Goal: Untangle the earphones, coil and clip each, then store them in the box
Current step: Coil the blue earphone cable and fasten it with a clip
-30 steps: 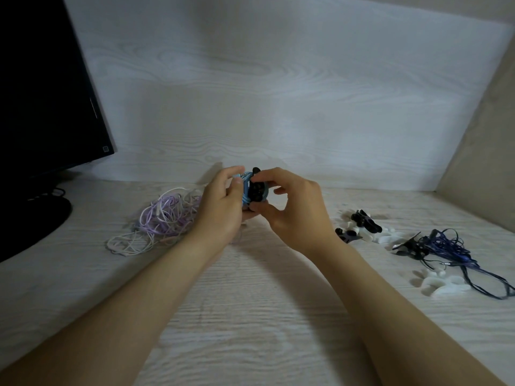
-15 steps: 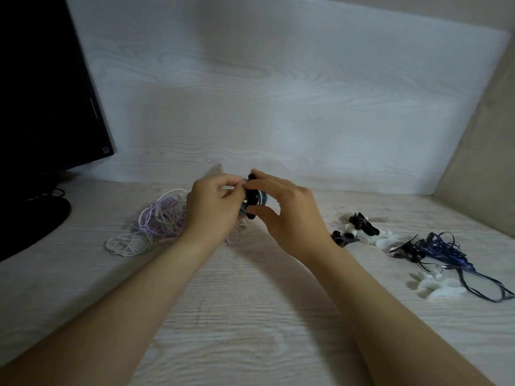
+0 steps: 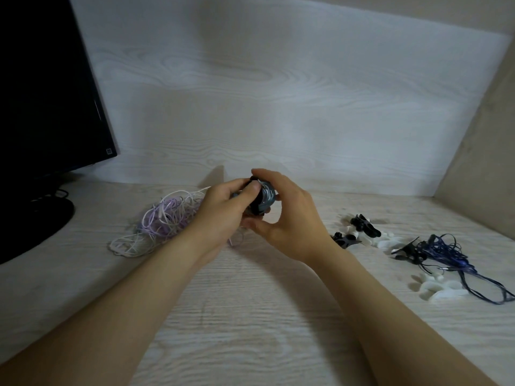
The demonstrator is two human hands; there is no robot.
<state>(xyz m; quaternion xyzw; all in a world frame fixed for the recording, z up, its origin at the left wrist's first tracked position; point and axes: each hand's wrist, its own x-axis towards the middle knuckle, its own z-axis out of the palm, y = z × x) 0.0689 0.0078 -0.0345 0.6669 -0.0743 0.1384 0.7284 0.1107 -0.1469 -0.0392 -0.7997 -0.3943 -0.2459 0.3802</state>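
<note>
Purple/white cable tangle (image 3: 164,221) beside L hand (image 3: 220,215)

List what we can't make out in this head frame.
- Coiled earphone: the left hand and right hand cover most of it; clip state unclear.
- Storage box: nowhere in the head view.
- Monitor: cut by left edge.
- Blue earphones: tangle too fine to trace.

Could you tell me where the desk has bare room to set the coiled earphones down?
Bare: the near desk between the forearms. Crowded: white-purple cable tangle left, monitor base far left, clips and dark blue earphones right.
</note>
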